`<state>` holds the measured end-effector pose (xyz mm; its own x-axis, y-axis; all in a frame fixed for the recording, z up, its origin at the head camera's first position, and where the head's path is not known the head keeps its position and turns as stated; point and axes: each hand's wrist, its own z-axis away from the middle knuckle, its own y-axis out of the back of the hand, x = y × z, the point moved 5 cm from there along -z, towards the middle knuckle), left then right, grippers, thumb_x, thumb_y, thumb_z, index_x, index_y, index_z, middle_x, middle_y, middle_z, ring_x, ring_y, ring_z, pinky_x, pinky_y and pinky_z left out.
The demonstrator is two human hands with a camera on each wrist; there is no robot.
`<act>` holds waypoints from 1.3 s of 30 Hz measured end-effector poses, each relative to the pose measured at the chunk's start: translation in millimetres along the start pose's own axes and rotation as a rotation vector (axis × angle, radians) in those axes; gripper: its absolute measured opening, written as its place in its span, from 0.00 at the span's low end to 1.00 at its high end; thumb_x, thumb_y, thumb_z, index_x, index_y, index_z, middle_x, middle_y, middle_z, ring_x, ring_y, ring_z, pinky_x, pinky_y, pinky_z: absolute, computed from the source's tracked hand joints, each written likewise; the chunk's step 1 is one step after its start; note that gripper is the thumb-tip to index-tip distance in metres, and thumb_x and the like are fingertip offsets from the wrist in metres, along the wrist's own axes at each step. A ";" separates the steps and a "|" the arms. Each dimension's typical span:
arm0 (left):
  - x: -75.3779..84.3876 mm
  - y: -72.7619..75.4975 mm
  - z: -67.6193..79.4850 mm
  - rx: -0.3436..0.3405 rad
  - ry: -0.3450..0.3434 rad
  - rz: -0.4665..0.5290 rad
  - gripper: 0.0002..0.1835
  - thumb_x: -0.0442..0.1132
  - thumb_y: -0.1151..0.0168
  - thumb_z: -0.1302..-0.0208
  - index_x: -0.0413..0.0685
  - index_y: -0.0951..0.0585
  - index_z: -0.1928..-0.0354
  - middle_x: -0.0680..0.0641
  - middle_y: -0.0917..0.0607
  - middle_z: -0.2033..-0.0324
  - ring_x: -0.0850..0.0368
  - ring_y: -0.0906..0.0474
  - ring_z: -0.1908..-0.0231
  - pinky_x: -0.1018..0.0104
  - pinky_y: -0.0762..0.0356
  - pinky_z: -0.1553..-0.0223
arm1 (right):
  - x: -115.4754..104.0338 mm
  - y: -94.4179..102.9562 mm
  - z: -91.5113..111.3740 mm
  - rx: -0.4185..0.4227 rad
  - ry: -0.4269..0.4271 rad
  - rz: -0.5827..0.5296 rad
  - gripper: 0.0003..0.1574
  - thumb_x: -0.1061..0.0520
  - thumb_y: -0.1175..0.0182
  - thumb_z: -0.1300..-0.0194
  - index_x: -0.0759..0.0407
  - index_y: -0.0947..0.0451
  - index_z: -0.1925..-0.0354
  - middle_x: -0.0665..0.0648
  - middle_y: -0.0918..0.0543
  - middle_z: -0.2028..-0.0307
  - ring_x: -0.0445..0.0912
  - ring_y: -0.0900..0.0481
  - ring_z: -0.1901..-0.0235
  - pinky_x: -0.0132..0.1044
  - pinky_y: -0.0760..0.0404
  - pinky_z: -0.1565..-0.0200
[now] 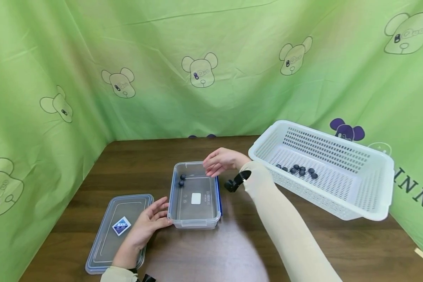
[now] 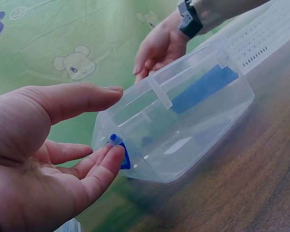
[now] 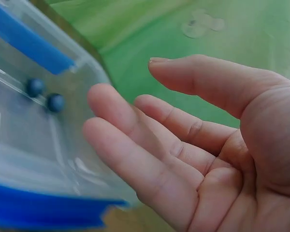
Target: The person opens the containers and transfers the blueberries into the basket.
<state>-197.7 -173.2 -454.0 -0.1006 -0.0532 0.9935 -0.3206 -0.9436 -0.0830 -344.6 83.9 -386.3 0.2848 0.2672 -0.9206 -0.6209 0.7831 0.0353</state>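
A clear plastic food container (image 1: 194, 224) with blue side clips stands in the middle of the table. Two blueberries (image 1: 181, 183) lie inside it, near its left wall; the right wrist view shows them as dark round fruit. My left hand (image 1: 147, 223) is at the container's left side, its fingertips by a blue clip (image 2: 125, 157) and its thumb near the rim. Over the back right corner hovers my right hand (image 1: 225, 159), fingers loosely bent, with nothing in its grasp. More blueberries (image 1: 302, 172), several of them, lie in a white perforated basket (image 1: 317, 196) to the right.
The container's lid (image 1: 107, 250), with a blue and white label, lies flat at the left, partly beneath my left forearm. A green curtain (image 1: 155, 113) with mouse drawings hangs behind the brown wooden table (image 1: 197, 258).
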 end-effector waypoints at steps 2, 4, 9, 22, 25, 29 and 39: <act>0.6 0.3 0.5 -0.002 -0.005 0.005 0.42 0.22 0.36 0.42 0.26 0.45 0.28 0.27 0.34 0.37 0.57 0.25 0.51 0.70 0.21 0.54 | 3.2 -9.8 -7.7 -0.001 -0.019 -0.005 0.26 0.67 0.44 0.31 0.81 0.33 0.40 0.63 0.15 0.68 0.48 0.14 0.71 0.42 0.15 0.60; 1.1 0.6 0.7 -0.007 -0.009 0.005 0.43 0.22 0.36 0.42 0.25 0.46 0.28 0.27 0.34 0.36 0.56 0.25 0.51 0.70 0.21 0.54 | 6.0 -19.4 -14.5 -0.003 -0.039 -0.010 0.24 0.67 0.44 0.31 0.81 0.32 0.41 0.65 0.15 0.67 0.48 0.14 0.71 0.42 0.15 0.59; 1.1 1.8 0.7 0.010 0.007 0.000 0.42 0.22 0.35 0.42 0.26 0.45 0.28 0.28 0.33 0.37 0.56 0.25 0.51 0.70 0.21 0.54 | 9.0 -41.6 -29.2 -0.005 -0.069 0.008 0.22 0.67 0.45 0.30 0.79 0.30 0.42 0.72 0.16 0.61 0.50 0.15 0.68 0.43 0.15 0.57; -1.1 2.2 1.4 0.018 0.009 -0.005 0.43 0.22 0.35 0.44 0.26 0.44 0.28 0.28 0.32 0.38 0.56 0.24 0.52 0.70 0.21 0.54 | 26.8 -67.3 -57.4 0.065 -0.176 0.029 0.12 0.64 0.44 0.30 0.73 0.26 0.52 0.66 0.16 0.68 0.52 0.16 0.67 0.44 0.16 0.56; -1.5 1.7 0.8 0.019 0.013 0.002 0.42 0.21 0.35 0.44 0.26 0.44 0.28 0.28 0.32 0.38 0.55 0.24 0.52 0.70 0.21 0.54 | 31.9 -69.1 -62.1 0.079 -0.193 -0.038 0.07 0.65 0.43 0.30 0.72 0.24 0.58 0.65 0.17 0.72 0.50 0.16 0.73 0.42 0.15 0.59; -1.6 0.7 0.1 0.015 0.014 0.000 0.42 0.21 0.36 0.43 0.27 0.44 0.28 0.28 0.33 0.37 0.55 0.24 0.51 0.69 0.21 0.53 | 35.1 -72.5 -65.1 0.091 -0.212 -0.086 0.06 0.66 0.44 0.30 0.72 0.24 0.63 0.64 0.18 0.75 0.49 0.17 0.77 0.40 0.14 0.64; 1.1 -1.3 2.0 0.010 0.001 0.024 0.42 0.21 0.37 0.43 0.25 0.46 0.28 0.28 0.33 0.38 0.57 0.25 0.52 0.70 0.22 0.54 | 36.2 -87.2 -71.2 0.073 -0.233 -0.059 0.09 0.66 0.44 0.31 0.71 0.26 0.69 0.65 0.19 0.76 0.49 0.18 0.79 0.37 0.15 0.71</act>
<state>-195.4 -172.7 -452.6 -0.1091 -0.0755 0.9912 -0.3082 -0.9454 -0.1059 -332.2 -14.8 -450.4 0.4849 0.3353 -0.8078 -0.5458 0.8377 0.0201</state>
